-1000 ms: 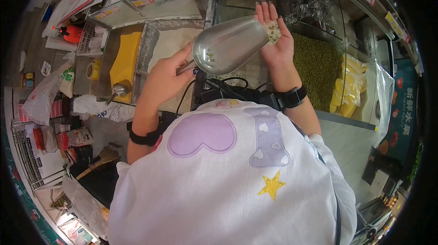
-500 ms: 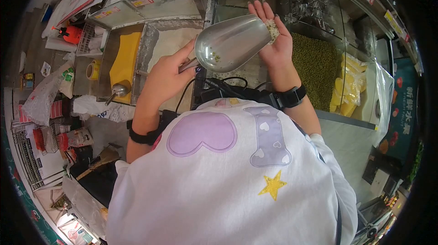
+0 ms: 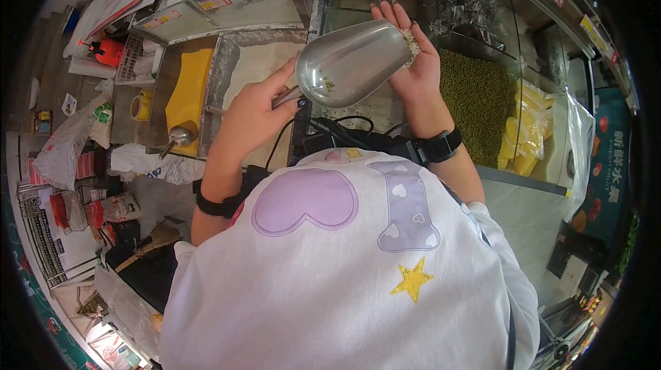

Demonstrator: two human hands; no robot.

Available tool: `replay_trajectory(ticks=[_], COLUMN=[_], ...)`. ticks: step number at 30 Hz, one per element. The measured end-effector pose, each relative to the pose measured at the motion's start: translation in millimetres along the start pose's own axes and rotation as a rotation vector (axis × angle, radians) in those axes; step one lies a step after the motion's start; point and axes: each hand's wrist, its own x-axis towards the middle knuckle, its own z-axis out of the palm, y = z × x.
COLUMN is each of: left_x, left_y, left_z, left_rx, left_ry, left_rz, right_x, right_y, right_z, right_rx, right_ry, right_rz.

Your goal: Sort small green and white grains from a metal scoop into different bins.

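Observation:
My left hand [image 3: 258,112] is closed round the handle of a shiny metal scoop [image 3: 351,64]. A few green beans [image 3: 329,86] lie in the scoop near its handle end. The scoop's mouth points right and rests at the palm of my right hand [image 3: 418,70]. Palm up, my right hand has its fingers stretched out and carries pale grains [image 3: 411,48], partly hidden by the scoop's edge. Below both is a bin whose floor shows scattered grains.
Left of the hands are bins of white powder [image 3: 268,70] and yellow meal [image 3: 187,88], with a small metal scoop [image 3: 180,137]. On the right stand a bin of green beans [image 3: 471,105] and yellow packets [image 3: 529,129]. Black cables [image 3: 337,127] lie near my waist.
The scoop has shifted and tilted very slightly, and my right hand's fingers have moved a little to the left. The hold on the scoop is the same.

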Motion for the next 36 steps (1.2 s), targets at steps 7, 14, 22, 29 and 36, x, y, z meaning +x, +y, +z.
replay_trajectory(ticks=[7, 14, 22, 29, 36], left_x=[0, 1, 1, 0, 0], left_y=[6, 5, 2, 7, 8], left_z=[2, 3, 7, 6, 6], left_rx=[0.018, 0.023, 0.027, 0.032, 0.066], left_ry=[0.002, -0.002, 0.008, 0.007, -0.007], left_rz=[0.014, 0.014, 0.029, 0.030, 0.010], right_x=[-1, -1, -1, -1, -1], right_y=[0, 12, 11, 12, 10], right_z=[-1, 20, 19, 20, 17], right_rx=[0.007, -0.254, -0.264, -0.257, -0.233], right_ry=[-0.002, 0.252, 0.248, 0.271, 0.259], right_rz=[0.014, -0.121, -0.120, -0.122, -0.100])
